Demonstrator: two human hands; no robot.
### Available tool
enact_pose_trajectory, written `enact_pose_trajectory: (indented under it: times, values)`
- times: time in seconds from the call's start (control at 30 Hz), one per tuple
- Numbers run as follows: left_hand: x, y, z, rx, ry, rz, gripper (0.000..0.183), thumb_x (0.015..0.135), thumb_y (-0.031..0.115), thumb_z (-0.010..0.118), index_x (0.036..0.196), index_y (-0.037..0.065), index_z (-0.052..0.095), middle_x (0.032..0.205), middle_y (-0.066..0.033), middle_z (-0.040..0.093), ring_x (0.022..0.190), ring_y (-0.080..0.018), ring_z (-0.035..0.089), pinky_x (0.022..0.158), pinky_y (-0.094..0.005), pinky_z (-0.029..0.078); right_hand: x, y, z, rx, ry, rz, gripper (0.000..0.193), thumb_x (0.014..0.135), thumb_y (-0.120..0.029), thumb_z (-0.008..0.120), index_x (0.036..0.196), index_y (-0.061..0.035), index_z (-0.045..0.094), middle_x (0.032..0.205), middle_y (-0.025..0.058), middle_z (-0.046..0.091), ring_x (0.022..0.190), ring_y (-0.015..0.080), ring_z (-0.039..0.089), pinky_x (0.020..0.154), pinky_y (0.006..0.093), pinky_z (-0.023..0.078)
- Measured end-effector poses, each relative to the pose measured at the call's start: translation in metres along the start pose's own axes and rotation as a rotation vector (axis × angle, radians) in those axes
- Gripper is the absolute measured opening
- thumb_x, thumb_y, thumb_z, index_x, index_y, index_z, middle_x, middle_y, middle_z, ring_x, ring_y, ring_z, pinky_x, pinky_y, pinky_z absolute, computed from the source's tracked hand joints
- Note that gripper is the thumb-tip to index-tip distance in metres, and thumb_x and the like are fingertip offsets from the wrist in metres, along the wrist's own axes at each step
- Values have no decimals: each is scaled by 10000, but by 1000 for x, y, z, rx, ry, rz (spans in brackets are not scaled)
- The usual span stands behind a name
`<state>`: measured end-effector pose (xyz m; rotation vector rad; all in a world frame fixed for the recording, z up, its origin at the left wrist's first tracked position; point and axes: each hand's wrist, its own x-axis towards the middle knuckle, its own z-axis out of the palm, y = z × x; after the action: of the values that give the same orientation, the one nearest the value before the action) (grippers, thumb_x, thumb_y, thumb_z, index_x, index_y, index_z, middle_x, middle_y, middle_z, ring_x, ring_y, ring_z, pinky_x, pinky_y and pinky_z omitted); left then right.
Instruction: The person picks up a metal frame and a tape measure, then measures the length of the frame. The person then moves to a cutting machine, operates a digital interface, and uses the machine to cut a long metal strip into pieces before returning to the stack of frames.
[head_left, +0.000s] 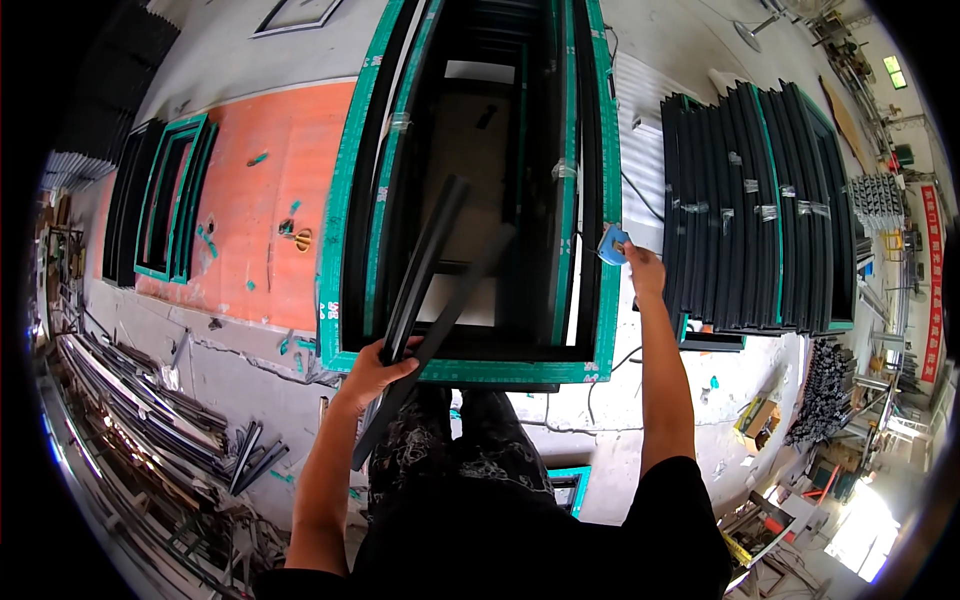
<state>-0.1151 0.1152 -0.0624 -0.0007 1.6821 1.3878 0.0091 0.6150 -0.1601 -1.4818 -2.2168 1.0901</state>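
My left hand (378,374) is closed around long black profile strips (430,255). They slant up and to the right over the opening of a stack of black window frames (470,368) edged with green film. One strip's lower end sticks out below the hand, past the near edge of the stack. At the stack's right side, my right hand (645,268) grips a small blue roll (611,244), which looks like tape. The roll is against or just over the green-edged right side of the frames; contact is hard to tell. Bits of clear tape show on the inner frames.
Upright black frames (745,210) stand in a row on the right. At left, smaller green-edged frames (170,205) lie on an orange sheet (270,180), with a gold tape roll (303,239) nearby. Long metal profiles (135,400) are heaped at lower left. Cables (575,428) cross the floor near my feet.
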Motion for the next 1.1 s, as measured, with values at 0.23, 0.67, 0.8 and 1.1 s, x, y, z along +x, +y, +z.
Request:
enact_pose_trajectory:
  times: [0.23, 0.67, 0.8, 1.1]
  values:
    - [7, 17, -6, 1, -148, -62, 452, 799, 181, 792, 1213, 55, 661, 974, -26, 667, 919, -109, 602, 869, -269, 457, -153, -173, 17, -363, -579, -1283, 633, 702, -426, 775, 1233, -140, 583, 1312, 111, 534, 1265, 323, 471, 1067, 484, 368]
    - [20, 4, 31, 1271, 62, 375, 471, 711, 143, 753, 1166, 124, 634, 1220, -78, 608, 1182, -241, 552, 944, -392, 469, -198, -63, 54, -459, -603, -897, 348, 820, -447, 676, 983, -140, 680, 811, 50, 629, 848, 283, 621, 743, 418, 486]
    - [21, -20, 25, 1279, 114, 333, 508, 722, 154, 759, 1209, 146, 616, 1263, -57, 598, 1266, -209, 500, 1068, -429, 373, -205, -65, 63, -455, -666, -947, 304, 785, -406, 727, 894, -125, 698, 775, 52, 655, 752, 284, 634, 701, 411, 500]
    - [45, -53, 2, 1189, 112, 380, 353, 736, 196, 747, 1077, 140, 676, 1046, -34, 666, 1063, -233, 607, 968, -414, 434, -213, -60, 79, -391, -676, -900, 337, 763, -364, 750, 977, -110, 692, 815, 102, 667, 783, 329, 651, 688, 440, 511]
